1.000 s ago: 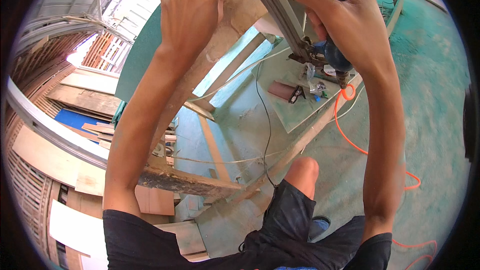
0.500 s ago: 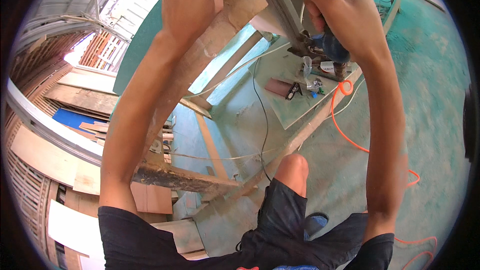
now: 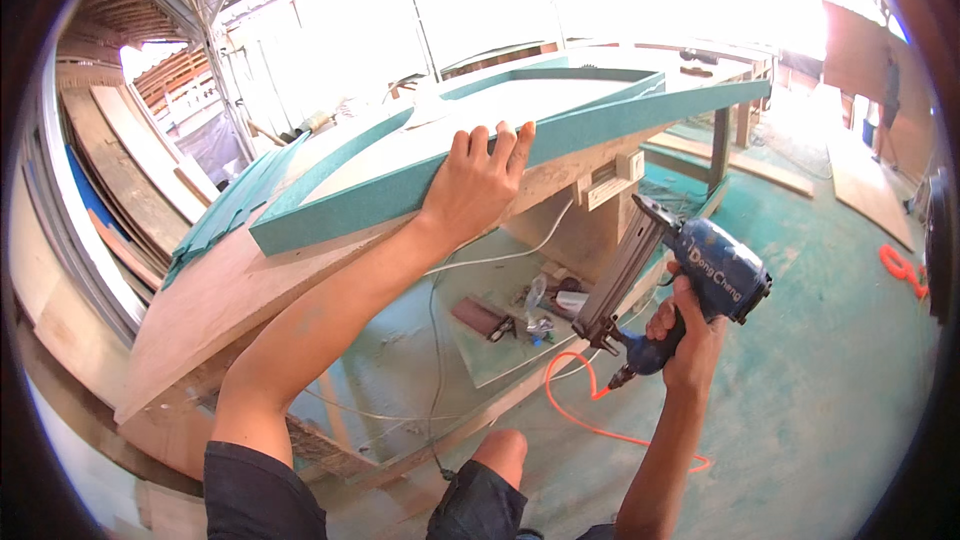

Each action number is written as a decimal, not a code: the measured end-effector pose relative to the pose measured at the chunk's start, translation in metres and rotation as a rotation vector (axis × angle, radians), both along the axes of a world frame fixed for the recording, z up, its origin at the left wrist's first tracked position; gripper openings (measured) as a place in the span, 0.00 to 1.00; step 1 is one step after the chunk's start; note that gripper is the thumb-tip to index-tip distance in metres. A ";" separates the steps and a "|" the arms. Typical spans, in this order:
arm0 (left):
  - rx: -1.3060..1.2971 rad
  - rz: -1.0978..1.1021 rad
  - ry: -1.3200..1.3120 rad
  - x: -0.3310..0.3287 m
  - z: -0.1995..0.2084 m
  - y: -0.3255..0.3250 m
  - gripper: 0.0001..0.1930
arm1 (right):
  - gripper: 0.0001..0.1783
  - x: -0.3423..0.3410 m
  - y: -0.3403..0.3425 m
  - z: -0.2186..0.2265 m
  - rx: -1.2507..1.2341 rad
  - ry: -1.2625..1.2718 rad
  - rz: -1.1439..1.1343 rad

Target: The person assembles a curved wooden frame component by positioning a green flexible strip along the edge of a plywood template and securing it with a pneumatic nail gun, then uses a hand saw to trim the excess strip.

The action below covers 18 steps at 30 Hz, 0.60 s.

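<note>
My left hand (image 3: 472,185) is hooked over the top edge of a long green board strip (image 3: 620,128) standing on edge along the table's near side. Its fingers lie behind the strip. In my right hand (image 3: 692,345) is a blue pneumatic nail gun (image 3: 722,265), gripped by its handle below and right of the strip. The gun's long grey magazine (image 3: 622,275) slants upward, its top end close to a small wooden block (image 3: 608,183) under the table edge but apart from the strip. An orange air hose (image 3: 580,422) runs from the handle's base.
The wooden table (image 3: 215,330) carries more green strips forming a curved frame (image 3: 350,155), and a stack of green pieces (image 3: 225,210) at its left. On a low shelf (image 3: 500,355) lie a brown box-like item (image 3: 480,318) and small clutter. Boards lean at far left.
The view has lifted, bringing the tabletop and green strips into sight. My right hand has lowered the nail gun away from the table edge; my left hand stays at the strip.
</note>
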<state>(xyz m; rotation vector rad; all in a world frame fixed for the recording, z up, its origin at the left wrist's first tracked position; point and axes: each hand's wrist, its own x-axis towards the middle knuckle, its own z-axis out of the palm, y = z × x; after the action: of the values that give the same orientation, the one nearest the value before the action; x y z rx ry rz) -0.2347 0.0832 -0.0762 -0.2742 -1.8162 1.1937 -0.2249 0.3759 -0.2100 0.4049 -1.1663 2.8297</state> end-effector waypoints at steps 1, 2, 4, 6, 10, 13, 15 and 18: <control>-0.018 0.004 0.006 0.000 -0.001 -0.001 0.31 | 0.13 0.003 0.000 -0.002 -0.014 -0.002 0.007; -0.034 0.006 0.011 0.000 -0.003 -0.001 0.30 | 0.14 0.004 0.000 -0.002 -0.027 -0.004 0.012; -0.024 -0.009 0.026 -0.007 -0.003 0.001 0.30 | 0.14 0.008 0.003 0.000 -0.012 0.010 0.030; -0.006 -0.028 0.039 -0.022 -0.007 0.003 0.29 | 0.14 0.016 0.006 0.007 0.015 0.031 0.032; 0.006 -0.033 0.062 -0.029 -0.010 -0.003 0.28 | 0.15 0.034 0.010 0.003 0.116 0.031 -0.029; -0.023 -0.006 0.058 -0.031 -0.008 -0.001 0.28 | 0.15 0.043 0.019 -0.001 0.149 0.038 -0.054; -0.022 -0.024 0.061 -0.033 -0.007 -0.004 0.28 | 0.13 0.047 0.020 -0.001 0.137 0.044 -0.036; 0.019 -0.024 0.062 -0.035 -0.009 -0.003 0.28 | 0.14 0.051 0.017 0.001 0.141 -0.014 -0.033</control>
<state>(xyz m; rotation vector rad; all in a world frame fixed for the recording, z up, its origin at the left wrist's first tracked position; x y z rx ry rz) -0.2693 0.0799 -0.0855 -0.2452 -1.7652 1.1548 -0.1735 0.3925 -0.2086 0.3695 -1.3666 2.7366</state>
